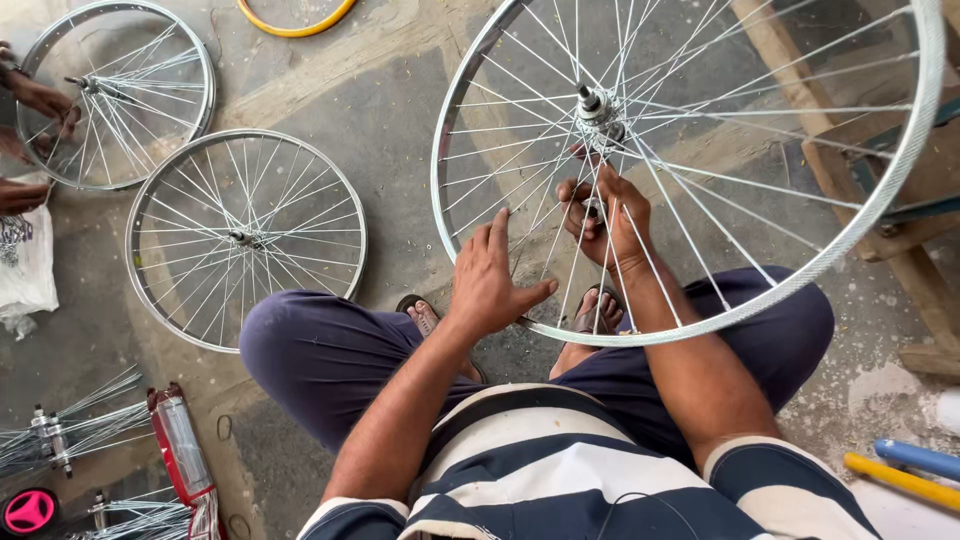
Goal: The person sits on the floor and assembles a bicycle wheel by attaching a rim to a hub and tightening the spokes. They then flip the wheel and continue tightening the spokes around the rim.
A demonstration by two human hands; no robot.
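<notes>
**Two hands among the spokes of a bicycle wheel**

Our right fingers (590, 205) pinch something small among the spokes (520, 175), just below the hub (597, 108); what it is we cannot tell. Our left hand (490, 280) lies with fingers loosely spread against the spokes below and left of the hub, near the lower rim, probably to steady the wheel (900, 150). The right hand (605, 215) reaches through the spokes, wrist bent upward, forearm crossing the rim. The wheel leans tilted over our knees (310, 350), which keeps the hub within reach. Far left of the hub, two finished wheels (245, 240) lie flat on the floor (390, 110), beside another person's hands (35, 100).
</notes>
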